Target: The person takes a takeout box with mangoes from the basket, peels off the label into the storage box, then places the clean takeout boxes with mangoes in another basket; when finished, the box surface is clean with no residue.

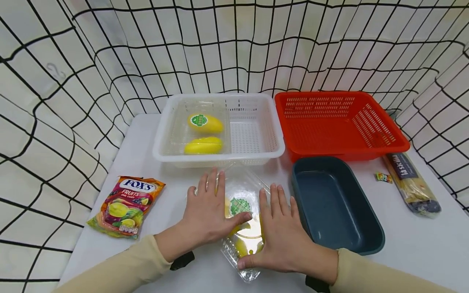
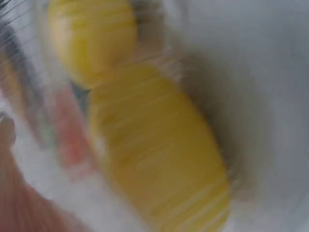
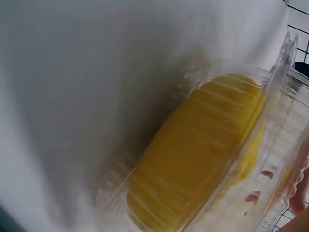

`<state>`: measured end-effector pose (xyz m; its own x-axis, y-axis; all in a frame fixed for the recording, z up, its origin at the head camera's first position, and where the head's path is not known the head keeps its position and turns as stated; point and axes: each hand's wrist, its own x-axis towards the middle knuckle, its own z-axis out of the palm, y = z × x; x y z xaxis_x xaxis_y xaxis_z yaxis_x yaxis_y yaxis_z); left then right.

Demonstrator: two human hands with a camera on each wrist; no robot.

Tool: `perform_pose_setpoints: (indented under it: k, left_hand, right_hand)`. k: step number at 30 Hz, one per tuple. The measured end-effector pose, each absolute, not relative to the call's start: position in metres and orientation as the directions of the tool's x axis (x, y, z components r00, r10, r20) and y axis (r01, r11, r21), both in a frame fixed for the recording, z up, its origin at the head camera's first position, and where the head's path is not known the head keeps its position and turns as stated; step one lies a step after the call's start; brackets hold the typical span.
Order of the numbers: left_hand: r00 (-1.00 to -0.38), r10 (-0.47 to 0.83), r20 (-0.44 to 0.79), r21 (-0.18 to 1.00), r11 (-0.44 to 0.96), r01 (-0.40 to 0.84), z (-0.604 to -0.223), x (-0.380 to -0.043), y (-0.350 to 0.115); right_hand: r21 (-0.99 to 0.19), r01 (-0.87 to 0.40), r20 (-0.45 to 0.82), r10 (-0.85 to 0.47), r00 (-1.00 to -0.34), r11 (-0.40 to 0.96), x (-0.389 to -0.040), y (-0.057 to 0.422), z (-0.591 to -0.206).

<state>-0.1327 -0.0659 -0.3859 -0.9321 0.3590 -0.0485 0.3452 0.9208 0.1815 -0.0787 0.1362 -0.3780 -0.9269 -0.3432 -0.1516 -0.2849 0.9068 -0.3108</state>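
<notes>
A clear plastic clamshell box [image 1: 243, 183] with yellow mangoes inside and a green round sticker [image 1: 239, 206] lies at the front middle of the table. My left hand [image 1: 209, 215] is spread along its left side, the thumb stretched over the lid. On the other side my right hand [image 1: 286, 238] lies with straight fingers along the box's right edge, its thumb across the near part. Through the box wall a mango [image 2: 159, 150] shows blurred in the left wrist view. The right wrist view shows a mango [image 3: 193, 154] behind the ribbed plastic.
Behind stands a white basket [image 1: 220, 158] holding another clear box with two mangoes [image 1: 206, 123]. To its right are a red basket [image 1: 344, 154] and a dark blue tub [image 1: 329, 207]. A FOX'S candy bag [image 1: 126, 207], a pasta pack [image 1: 412, 183] and a small candy [image 1: 384, 177] lie at the sides.
</notes>
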Motion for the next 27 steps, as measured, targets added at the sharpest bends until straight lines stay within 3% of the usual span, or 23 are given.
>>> perform_pose_setpoints:
  k: [7,13,21,27]
  left_hand:
    - [-0.818,0.533,-0.215,0.366,0.820,0.439,-0.360,-0.138,-0.097]
    - [-0.730,0.648,-0.217,0.461,0.728,0.508,-0.360,-0.142,-0.110]
    - [-0.660,0.733,-0.168,0.396,0.663,0.635,-0.362,-0.147,-0.110]
    - [-0.680,0.714,-0.165,0.297,0.693,0.656,-0.362,-0.149,-0.106]
  right_hand:
    - [-0.303,-0.332,-0.206,-0.402,-0.892,0.893,-0.080,0.141,-0.370]
    - [-0.315,-0.404,-0.297,-0.494,-0.817,0.859,-0.093,0.154,-0.361]
    - [-0.325,-0.510,-0.383,-0.604,-0.699,0.797,-0.118,0.167,-0.355]
    - [-0.339,-0.578,-0.352,-0.670,-0.654,0.742,-0.134,0.176,-0.351]
